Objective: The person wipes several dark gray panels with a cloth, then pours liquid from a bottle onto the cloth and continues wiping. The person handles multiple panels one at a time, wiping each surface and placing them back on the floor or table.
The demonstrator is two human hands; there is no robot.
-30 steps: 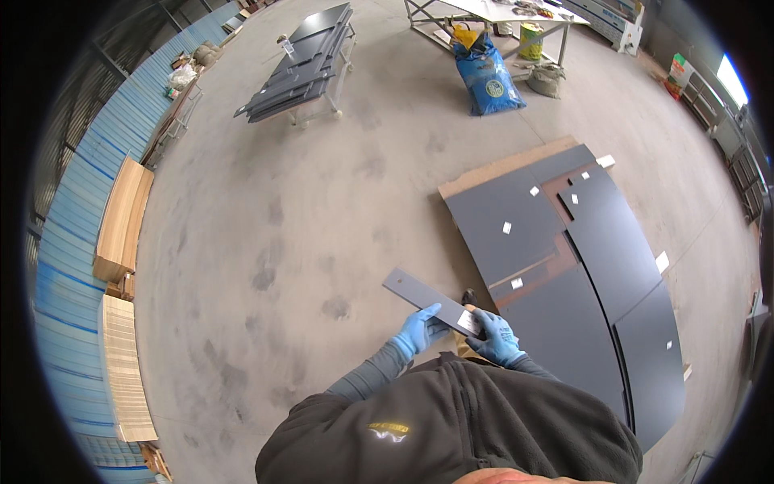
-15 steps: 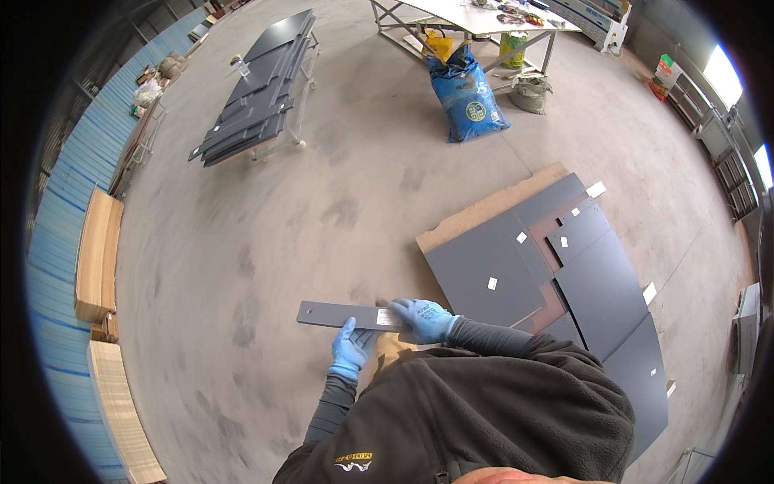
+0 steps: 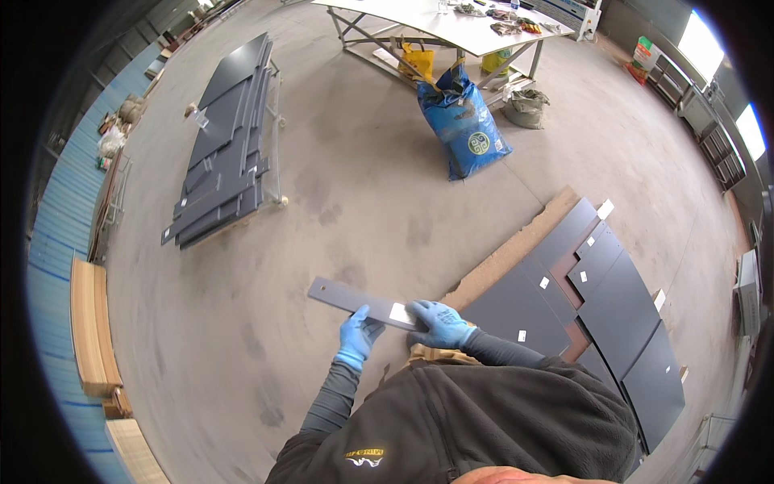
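Left hand (image 3: 355,336) and right hand (image 3: 443,324) hold grey strip (image 3: 351,301) — projecting leftward.

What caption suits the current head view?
Left hand and right hand hold a narrow grey strip above the floor.

gry flr (image 3: 339,161) | blu wall (image 3: 50,323) L | wht-top tbl (image 3: 419,20) | brt wndws (image 3: 700,44) R

A long, narrow grey board (image 3: 352,299) has a hole (image 3: 323,287) near its left end and a white label (image 3: 401,313) toward its right. It slants, left end farther forward, held by the left hand (image 3: 357,336) and right hand (image 3: 443,324).
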